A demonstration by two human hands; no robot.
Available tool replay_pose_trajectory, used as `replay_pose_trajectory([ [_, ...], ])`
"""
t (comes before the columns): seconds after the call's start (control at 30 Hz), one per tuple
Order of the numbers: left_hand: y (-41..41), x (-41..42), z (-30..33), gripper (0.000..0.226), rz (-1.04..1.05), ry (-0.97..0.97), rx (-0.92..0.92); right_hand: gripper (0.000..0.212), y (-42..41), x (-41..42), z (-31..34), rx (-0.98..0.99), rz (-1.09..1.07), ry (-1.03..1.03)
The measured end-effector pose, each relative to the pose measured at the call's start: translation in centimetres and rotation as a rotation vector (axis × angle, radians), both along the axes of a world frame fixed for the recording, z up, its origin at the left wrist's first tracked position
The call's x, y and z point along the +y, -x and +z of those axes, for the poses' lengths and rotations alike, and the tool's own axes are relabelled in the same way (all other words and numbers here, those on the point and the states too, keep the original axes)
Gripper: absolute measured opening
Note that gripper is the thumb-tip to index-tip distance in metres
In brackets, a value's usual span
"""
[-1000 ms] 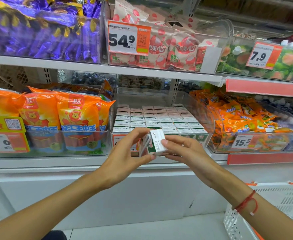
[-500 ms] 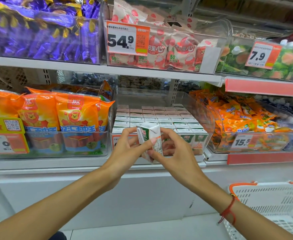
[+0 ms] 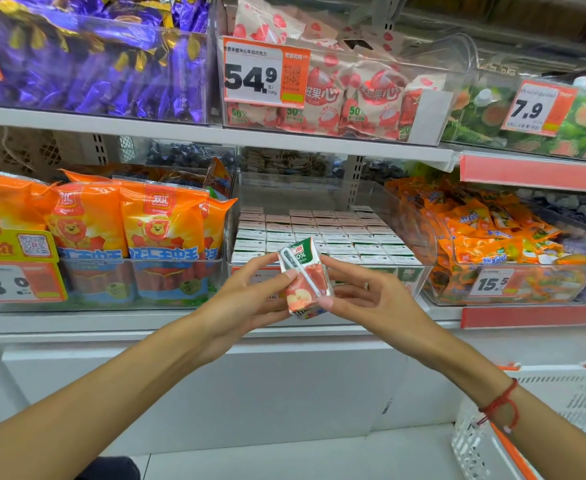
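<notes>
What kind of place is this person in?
Likely a supermarket aisle: shelves of clear bins with packaged snacks, orange price tags, a white shopping basket at lower right, and a juice carton held up before them.

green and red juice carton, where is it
Centre of the head view: green and red juice carton held between left hand and right hand, before the clear plastic bin.
</notes>
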State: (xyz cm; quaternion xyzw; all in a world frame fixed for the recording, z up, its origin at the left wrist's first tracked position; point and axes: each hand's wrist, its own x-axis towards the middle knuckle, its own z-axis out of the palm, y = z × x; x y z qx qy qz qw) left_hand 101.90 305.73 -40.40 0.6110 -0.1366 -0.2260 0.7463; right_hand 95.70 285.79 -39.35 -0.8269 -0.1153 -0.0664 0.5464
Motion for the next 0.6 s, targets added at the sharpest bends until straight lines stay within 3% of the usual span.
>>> replay_pose_trajectory([
  [0.1, 0.0, 0.2, 0.2, 0.038, -0.027, -0.115, 0.067, 0.055, 0.1, 0.4, -0.3, -0.018, -0.068, -0.008],
  [0.27, 0.3, 0.2, 0.1, 0.068, -0.059, -0.307, 0.174, 0.051, -0.1, 1.1, 0.2, 0.11, -0.229, -0.087],
  [0.4, 0.4, -0.3, 0.0, 0.06, -0.035, -0.31, 0.25, 0.049, -0.2, 1.2, 0.6, 0.223, -0.251, -0.099],
  [0.5, 0.6, -0.4, 0.3, 0.051, -0.009, -0.288, 0.193, 0.047, -0.2, 1.0, 0.8, 0.263, -0.184, -0.092],
  [0.6, 1.0, -0.8, 0.3, 0.044, 0.095, -0.25, 0.012, 0.036, -0.1, 0.7, 0.7, 0.3, -0.066, -0.145],
])
